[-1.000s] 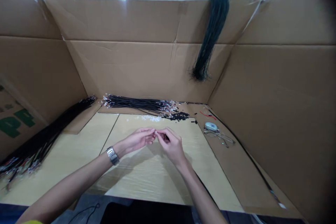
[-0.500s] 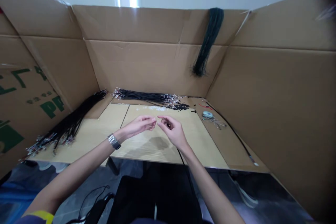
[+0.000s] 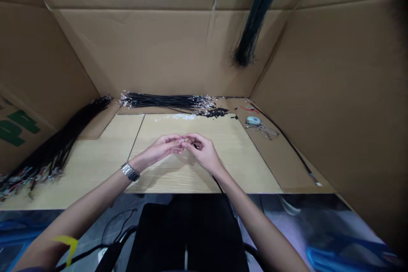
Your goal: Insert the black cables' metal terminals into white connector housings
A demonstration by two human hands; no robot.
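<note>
Black cable (image 3: 219,185) is at the work point, midfield: its near end sits within the curled fingers of the right hand (image 3: 204,153), and its length drops over the front table edge toward 5 o'clock. Bearings below are taken from the meeting fingertips. Cardboard walls (image 3: 143,51) stand at 9, 12 and 3 o'clock around a pale wooden table (image 3: 248,170); a flat black surface (image 3: 165,238) shows under its edge at 6. Large bundle of black cables (image 3: 68,136) lies along the 9 o'clock wall, stripped-looking ends fanned toward 8. Second cable bundle (image 3: 165,101) lies crosswise at 12, against the far wall. Dark strands (image 3: 255,21) hang down that wall at 1. Single cable (image 3: 293,146) runs beside the 3 o'clock wall, white tip toward 4. Right hand: thumb and forefinger pinched, gripping the cable. Left hand (image 3: 162,146): fingers loosely bent, tips touching the right's; cannot tell whether it grips anything. Metal watch (image 3: 130,171) on left wrist. Eyeglasses (image 3: 267,131) at 3, just beside a pale blue-green oval item (image 3: 253,120). Red wire (image 3: 250,109) at 2. Smallest: loose black pieces (image 3: 216,113), heaped between 1 and 2; white pieces (image 3: 185,116), scattered at 12.
</note>
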